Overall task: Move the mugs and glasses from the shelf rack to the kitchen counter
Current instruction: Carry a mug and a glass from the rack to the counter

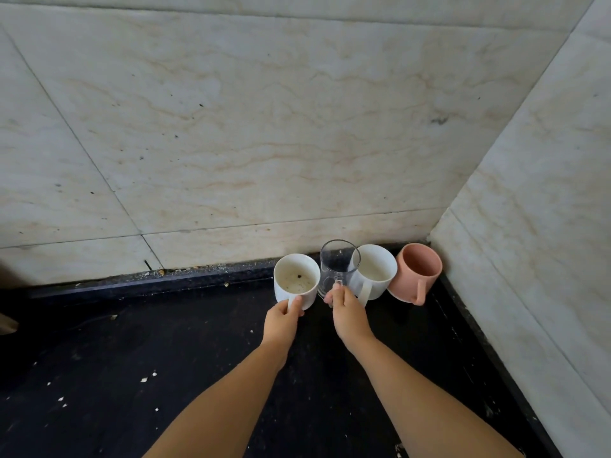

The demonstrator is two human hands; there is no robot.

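While each grip [283,317] [347,310] hides a handle, left holds mug [295,279], right holds glass [337,267].

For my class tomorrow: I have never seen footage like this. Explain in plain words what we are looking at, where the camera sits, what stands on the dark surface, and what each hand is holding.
There is no machine here, only a person's two bare arms. The single picture comes from a wide-angle camera worn on the person's head, looking forward and down, which is why the arms reach in from the bottom edge.

The dark surface is a black counter in a corner between pale marble-tiled walls, with some light crumbs scattered on it. Four vessels stand in a row by the back wall. From left to right: a speckled white mug, a clear glass mug, a second white mug and a pink mug nearest the corner.

The left hand grips the handle of the speckled white mug. The right hand holds the handle of the clear glass mug with curled fingers.
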